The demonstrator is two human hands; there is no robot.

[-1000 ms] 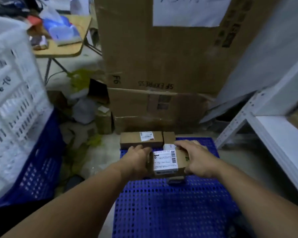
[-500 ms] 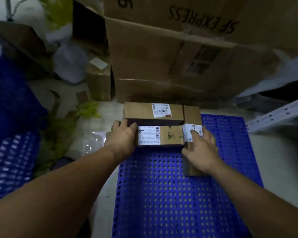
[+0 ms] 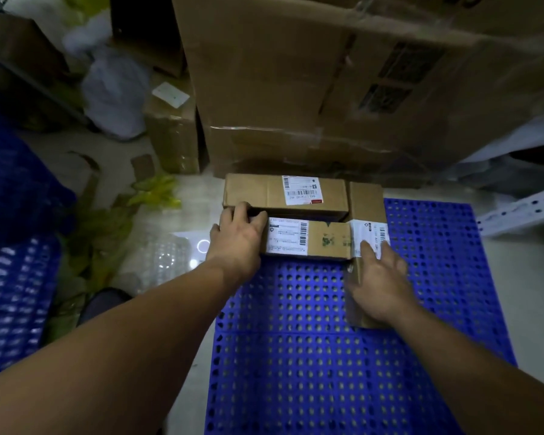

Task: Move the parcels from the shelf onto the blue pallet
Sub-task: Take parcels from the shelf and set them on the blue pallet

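Note:
The blue perforated pallet (image 3: 327, 372) lies on the floor in front of me. Three brown labelled parcels sit at its far edge. The far parcel (image 3: 258, 193) lies crosswise. The middle parcel (image 3: 327, 241) lies just in front of it. My left hand (image 3: 237, 238) grips the left end of the middle parcel, fingers curled over its far edge. A long parcel (image 3: 366, 199) runs front to back on the right. My right hand (image 3: 380, 282) rests flat on it, fingertips on its white label.
Large stacked cardboard boxes (image 3: 311, 89) rise right behind the pallet. A small box (image 3: 173, 136), plastic bags and scraps litter the floor at the left. A blue crate (image 3: 16, 293) stands at the far left. A white shelf rail (image 3: 522, 208) shows at the right.
One second ago both hands held a parcel above the pallet; it now lies against the far parcel. My view has tilted down. Little has moved in the last half second.

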